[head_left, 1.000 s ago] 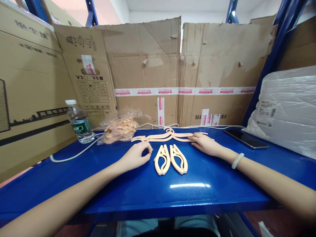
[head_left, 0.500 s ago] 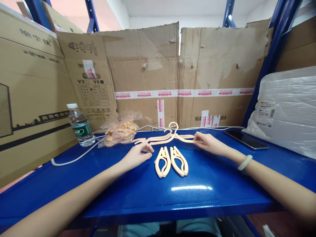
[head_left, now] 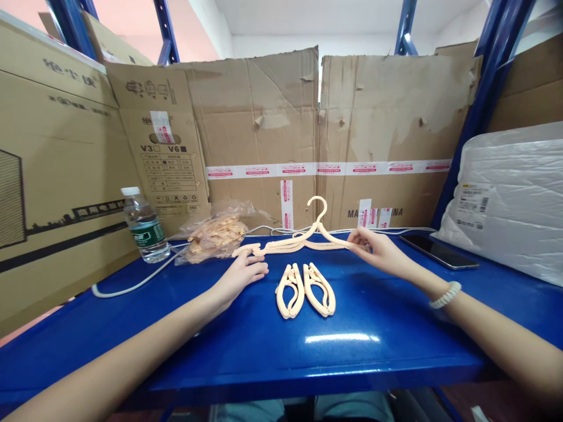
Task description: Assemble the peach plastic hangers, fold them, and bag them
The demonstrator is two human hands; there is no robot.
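My right hand pinches the right end of a cream plastic clothes hanger, whose hook stands up. My left hand is by this hanger's left end, fingers loosely bent and apart; whether a fingertip touches it I cannot tell. Behind it, a second hanger of the same kind lies on the blue shelf, partly hidden. Nearer to me lie two folded hangers, a left folded hanger and a right folded hanger, side by side.
At the back left, a clear bag holds several cream pieces, beside a water bottle. A white cable runs along the back. On the right are a phone and a white wrapped package. Cardboard walls the back.
The front hanger has been tilted up, its hook now higher and further right. My right hand has risen slightly with its end. My left hand has shifted a little left.
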